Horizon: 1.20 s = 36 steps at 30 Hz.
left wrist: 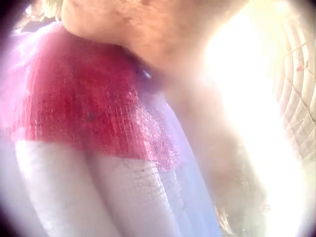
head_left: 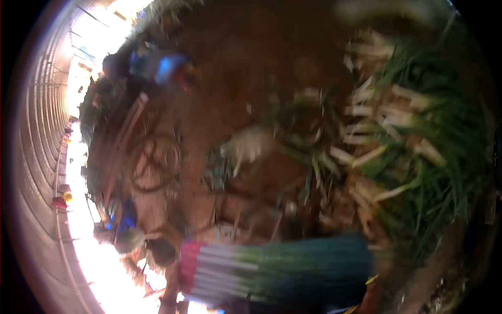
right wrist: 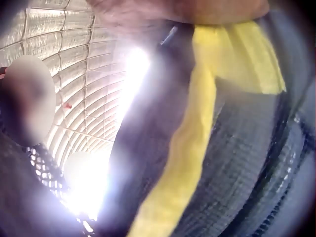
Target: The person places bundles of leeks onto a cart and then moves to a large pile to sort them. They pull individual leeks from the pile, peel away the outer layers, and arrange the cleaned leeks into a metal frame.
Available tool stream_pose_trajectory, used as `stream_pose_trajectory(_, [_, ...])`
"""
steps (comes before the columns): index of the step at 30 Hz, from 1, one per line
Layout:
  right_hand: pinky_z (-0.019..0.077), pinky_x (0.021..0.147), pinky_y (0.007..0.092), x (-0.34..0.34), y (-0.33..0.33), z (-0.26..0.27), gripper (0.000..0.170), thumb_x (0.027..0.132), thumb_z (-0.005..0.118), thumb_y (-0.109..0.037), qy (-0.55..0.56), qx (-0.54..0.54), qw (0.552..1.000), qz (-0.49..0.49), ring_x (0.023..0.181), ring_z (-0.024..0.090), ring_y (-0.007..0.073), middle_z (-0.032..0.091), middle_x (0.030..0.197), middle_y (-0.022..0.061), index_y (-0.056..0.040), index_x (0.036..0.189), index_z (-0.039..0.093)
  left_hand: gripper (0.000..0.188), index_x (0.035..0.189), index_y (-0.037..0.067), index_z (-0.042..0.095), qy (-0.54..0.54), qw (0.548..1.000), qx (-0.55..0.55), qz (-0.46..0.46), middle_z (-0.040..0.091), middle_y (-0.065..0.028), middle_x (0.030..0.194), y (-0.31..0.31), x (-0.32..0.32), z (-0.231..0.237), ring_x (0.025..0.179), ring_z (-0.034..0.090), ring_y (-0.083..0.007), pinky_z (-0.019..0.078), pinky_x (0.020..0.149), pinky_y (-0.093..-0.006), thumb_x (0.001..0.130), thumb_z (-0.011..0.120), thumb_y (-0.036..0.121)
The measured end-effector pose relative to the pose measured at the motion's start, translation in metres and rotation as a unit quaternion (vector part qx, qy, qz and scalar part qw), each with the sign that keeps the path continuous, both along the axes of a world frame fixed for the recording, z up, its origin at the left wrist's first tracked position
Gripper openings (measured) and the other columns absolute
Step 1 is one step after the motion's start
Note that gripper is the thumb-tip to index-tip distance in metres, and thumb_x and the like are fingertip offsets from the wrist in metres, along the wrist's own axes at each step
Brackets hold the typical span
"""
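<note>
A big wrapped bundle of green onions [head_left: 277, 267] lies across the bottom of the head view, white stems to the left and dark green leaves to the right. A pink band [left wrist: 89, 98] wraps its stem end. My left hand [head_left: 171, 280] holds that end; in the left wrist view the hand [left wrist: 148, 29] presses close over the band, its fingertips hidden. At the leaf end, my right hand [head_left: 370, 299] grips the bundle. In the right wrist view a yellow strip [right wrist: 190, 133] runs down the dark wrapping from beneath the hand [right wrist: 182, 11].
Loose green onions [head_left: 429, 136] are heaped along the right side. A pale clump [head_left: 251, 146] and scattered leaves lie on the brown ground [head_left: 261, 63]. A round hoop-like thing [head_left: 155, 163] stands at left, near the ribbed tunnel wall [head_left: 44, 120]. Blue items [head_left: 170, 68] are farther back.
</note>
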State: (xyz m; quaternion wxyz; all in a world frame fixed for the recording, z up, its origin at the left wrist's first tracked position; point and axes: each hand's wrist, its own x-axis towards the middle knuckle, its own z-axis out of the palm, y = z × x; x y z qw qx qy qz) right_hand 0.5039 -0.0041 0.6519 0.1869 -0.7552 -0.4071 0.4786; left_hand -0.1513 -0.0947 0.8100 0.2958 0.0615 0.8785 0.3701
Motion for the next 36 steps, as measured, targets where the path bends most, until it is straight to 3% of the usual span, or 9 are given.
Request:
stream_pose_trajectory(6, [0.035, 0.11, 0.0452, -0.035, 0.089, 0.003, 0.04, 0.104, 0.05, -0.032, -0.14, 0.047, 0.97, 0.194, 0.12, 0.047, 0.0352, 0.054, 0.132, 0.0185, -0.0133, 0.14, 0.048, 0.047, 0.094, -0.004, 0.071, 0.224, 0.96, -0.094, -0.136, 0.069, -0.0196, 0.081, 0.004, -0.004, -0.006, 0.078, 0.066, -0.0264, 0.048, 0.072, -0.0426, 0.097, 0.051, 0.039])
stream_pose_trajectory(10, [0.019, 0.053, 0.0414, -0.041, 0.158, 0.003, 0.067, 0.085, 0.06, -0.069, -0.005, 0.08, 0.991, -0.108, 0.05, 0.022, 0.0112, 0.023, 0.055, -0.0028, -0.0106, 0.064, 0.036, 0.046, 0.093, -0.002, 0.071, 0.267, 0.943, -0.086, -0.181, 0.068, -0.0214, 0.08, 0.029, -0.01, -0.066, 0.08, 0.067, -0.0311, 0.0477, 0.074, -0.0445, 0.096, 0.05, 0.039])
stream_pose_trajectory(14, [0.0265, 0.053, 0.0437, -0.04, 0.169, 0.005, 0.059, 0.09, 0.06, -0.057, -0.116, 0.04, 0.991, -0.045, 0.05, 0.032, 0.0195, 0.036, 0.055, 0.0076, -0.0037, 0.067, 0.049, 0.055, 0.097, -0.001, 0.072, 0.108, 0.968, -0.164, -0.157, 0.07, -0.025, 0.092, 0.102, -0.005, -0.062, 0.092, 0.066, -0.0406, 0.0483, 0.082, -0.0478, 0.092, 0.048, 0.048])
stream_pose_trajectory(16, [0.0355, 0.109, 0.0462, -0.029, 0.16, -0.047, 0.039, 0.106, 0.044, -0.024, 0.229, 0.181, 0.952, -0.095, 0.124, 0.047, 0.0312, 0.053, 0.135, 0.0162, -0.0001, 0.136, 0.048, 0.059, 0.098, -0.001, 0.072, 0.107, 0.965, -0.163, -0.173, 0.069, -0.0281, 0.096, 0.118, -0.039, -0.108, 0.098, 0.066, -0.0427, 0.0485, 0.086, -0.0478, 0.089, 0.048, 0.052])
stream_pose_trajectory(21, [0.0444, 0.099, 0.0401, -0.1, 0.2, 0.029, 0.042, 0.106, 0.044, -0.03, -0.231, 0.144, 0.947, 0.172, 0.119, 0.053, 0.0309, 0.058, 0.128, 0.0172, -0.0036, 0.138, 0.049, 0.059, 0.102, 0.001, 0.072, 0.076, 0.949, -0.224, -0.207, 0.067, -0.029, 0.102, 0.176, -0.097, -0.115, 0.105, 0.063, -0.0447, 0.0471, 0.092, -0.049, 0.09, 0.044, 0.051])
stream_pose_trajectory(24, [0.0417, 0.102, 0.0453, -0.193, 0.257, 0.112, 0.045, 0.104, 0.045, -0.034, -0.25, -0.129, 0.957, 0.07, 0.124, 0.051, 0.0358, 0.056, 0.132, 0.0197, -0.0043, 0.138, 0.05, 0.058, 0.103, 0.001, 0.072, 0.062, 0.955, -0.208, -0.203, 0.067, -0.0288, 0.104, 0.205, -0.145, -0.116, 0.106, 0.063, -0.0442, 0.047, 0.092, -0.0488, 0.09, 0.044, 0.051])
stream_pose_trajectory(30, [0.027, 0.115, 0.0503, -0.212, 0.287, 0.023, 0.063, 0.098, 0.051, -0.05, -0.087, 0.113, 0.983, 0.115, 0.144, 0.03, 0.0381, 0.037, 0.155, 0.018, -0.0178, 0.151, 0.039, 0.058, 0.104, 0.002, 0.071, 0.058, 0.96, -0.184, -0.205, 0.068, -0.028, 0.105, 0.255, -0.221, -0.11, 0.106, 0.063, -0.0442, 0.0467, 0.091, -0.0491, 0.092, 0.044, 0.052])
stream_pose_trajectory(32, [0.0356, 0.058, 0.0468, -0.27, 0.347, 0.062, 0.059, 0.093, 0.059, -0.049, -0.177, 0.23, 0.957, -0.013, 0.057, 0.044, 0.028, 0.047, 0.061, 0.0172, 0.0069, 0.076, 0.058, 0.058, 0.104, 0.002, 0.072, 0.051, 0.962, -0.143, -0.225, 0.068, -0.0277, 0.106, 0.261, -0.24, -0.104, 0.106, 0.063, -0.0444, 0.0466, 0.092, -0.0491, 0.092, 0.045, 0.052])
stream_pose_trajectory(36, [0.0399, 0.065, 0.0436, -0.312, 0.409, 0.075, 0.053, 0.097, 0.054, -0.039, -0.107, 0.202, 0.972, 0.05, 0.067, 0.046, 0.0237, 0.056, 0.069, 0.0172, 0.012, 0.083, 0.059, 0.056, 0.105, 0.005, 0.072, 0.061, 0.971, -0.201, -0.113, 0.068, -0.0269, 0.106, 0.269, -0.262, -0.087, 0.106, 0.063, -0.0439, 0.0469, 0.093, -0.0486, 0.092, 0.046, 0.053])
